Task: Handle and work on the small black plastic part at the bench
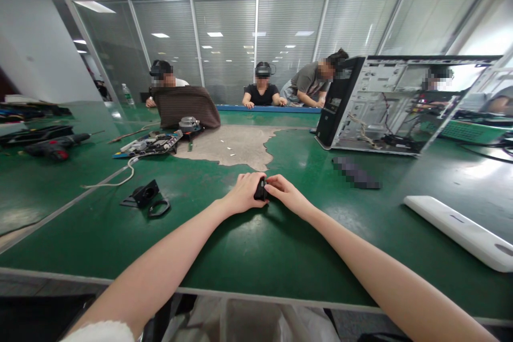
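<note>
Between my hands, just above the green table [256, 256], is a small black part [260, 190] whose exact kind I cannot make out. My left hand [243, 192] wraps round it, thumb below and fingers over the top. From the other side, the fingertips of my right hand [286, 192] press on its edge. To the left lie a black bracket-like piece [142, 193] and a black ring-shaped piece [159, 207], both apart from my hands.
An opened computer case [385, 101] stands at the right, near a long white device [457, 230]. A circuit board [150, 144], a cable [120, 177] and a power drill [58, 144] lie left. Several people sit or lean across the table; a green basket [473, 132] is far right.
</note>
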The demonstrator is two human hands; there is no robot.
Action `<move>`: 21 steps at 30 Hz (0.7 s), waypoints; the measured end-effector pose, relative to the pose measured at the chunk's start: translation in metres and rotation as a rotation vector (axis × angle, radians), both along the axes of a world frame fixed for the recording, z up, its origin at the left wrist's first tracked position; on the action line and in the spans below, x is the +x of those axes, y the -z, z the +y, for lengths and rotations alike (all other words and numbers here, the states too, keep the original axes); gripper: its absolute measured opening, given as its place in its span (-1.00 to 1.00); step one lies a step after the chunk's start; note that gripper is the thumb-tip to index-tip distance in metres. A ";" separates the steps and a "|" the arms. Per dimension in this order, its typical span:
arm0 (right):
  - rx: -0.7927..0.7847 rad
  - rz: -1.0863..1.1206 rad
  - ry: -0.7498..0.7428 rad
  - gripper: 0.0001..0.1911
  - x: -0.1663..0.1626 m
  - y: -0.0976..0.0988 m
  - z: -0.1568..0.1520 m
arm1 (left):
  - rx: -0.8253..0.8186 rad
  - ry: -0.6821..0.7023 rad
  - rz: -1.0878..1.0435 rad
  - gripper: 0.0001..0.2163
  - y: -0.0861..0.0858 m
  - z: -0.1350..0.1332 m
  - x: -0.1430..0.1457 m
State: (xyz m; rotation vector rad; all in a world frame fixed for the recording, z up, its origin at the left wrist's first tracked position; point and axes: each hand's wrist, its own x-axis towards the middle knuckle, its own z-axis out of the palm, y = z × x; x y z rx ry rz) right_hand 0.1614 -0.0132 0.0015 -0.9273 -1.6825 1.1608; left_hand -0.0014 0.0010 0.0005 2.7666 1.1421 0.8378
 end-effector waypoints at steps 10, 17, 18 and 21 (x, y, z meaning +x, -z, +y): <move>0.011 0.023 -0.157 -0.66 0.006 -0.002 -0.007 | -0.021 -0.024 -0.034 -0.50 -0.001 -0.003 0.003; 0.008 0.014 -0.047 -0.75 0.004 0.000 -0.002 | -0.055 -0.061 -0.053 -0.43 0.000 -0.005 0.006; -0.004 0.013 -0.032 -0.75 0.003 0.000 0.000 | -0.051 -0.060 -0.051 -0.43 0.000 -0.004 0.006; -0.028 0.011 -0.026 -0.75 0.004 0.001 0.003 | -0.039 -0.050 -0.046 -0.45 0.001 -0.004 0.006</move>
